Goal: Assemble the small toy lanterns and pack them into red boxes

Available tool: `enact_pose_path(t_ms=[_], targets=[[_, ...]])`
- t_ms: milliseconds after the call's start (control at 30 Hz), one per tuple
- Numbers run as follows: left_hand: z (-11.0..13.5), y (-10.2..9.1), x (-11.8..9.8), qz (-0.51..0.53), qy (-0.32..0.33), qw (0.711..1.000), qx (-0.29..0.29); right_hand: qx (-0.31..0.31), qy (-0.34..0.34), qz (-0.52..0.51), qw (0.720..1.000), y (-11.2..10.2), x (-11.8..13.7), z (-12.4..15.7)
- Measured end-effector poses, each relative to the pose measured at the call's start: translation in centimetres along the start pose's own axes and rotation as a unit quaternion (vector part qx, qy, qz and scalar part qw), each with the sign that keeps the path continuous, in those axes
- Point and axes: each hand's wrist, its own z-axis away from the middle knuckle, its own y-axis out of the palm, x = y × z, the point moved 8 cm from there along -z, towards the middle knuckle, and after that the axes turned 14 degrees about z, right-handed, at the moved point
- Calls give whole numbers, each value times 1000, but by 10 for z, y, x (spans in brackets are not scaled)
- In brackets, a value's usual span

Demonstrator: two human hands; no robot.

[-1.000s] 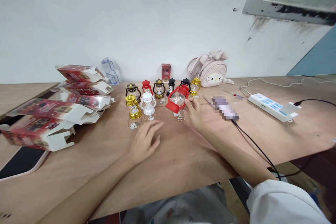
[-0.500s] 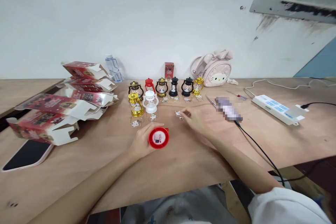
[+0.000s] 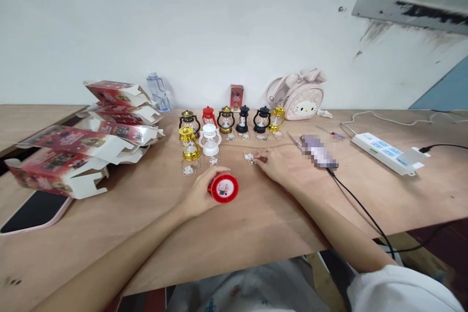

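My left hand [image 3: 202,190] is wrapped round a red mini lantern [image 3: 224,188], whose round base, with a pale printed disc in it, faces me. To the right, my right hand [image 3: 272,163] rests low over the table, its fingertips pinched together. They are at the edge of a small set of white pieces and thin wire [image 3: 249,157]; what is between the fingertips is too small to make out. Beyond the left hand stand a white lantern [image 3: 209,141] and a gold lantern [image 3: 189,145], each with similar small pieces [image 3: 189,170] in front.
Behind is a row of lanterns, among them a red one [image 3: 208,116] and a black one [image 3: 243,120]. Opened red boxes [image 3: 73,148] and a phone [image 3: 36,210] lie left. A bottle [image 3: 158,91], pink bag [image 3: 302,100], blurred device [image 3: 318,151] and power strip [image 3: 385,152] are around.
My left hand has shifted slightly right with the red lantern. The fingers of my right hand have come down and closed at the edge of the small pieces.
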Motion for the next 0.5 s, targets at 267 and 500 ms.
enact_pose_path(t_ms=[267,500], targets=[[0,9,3,13,-10,998,53,-24,-32,12,999,-5,8,1],[2,9,5,12,-14,999,51,-40,-30,-24,998,-1,5,0]])
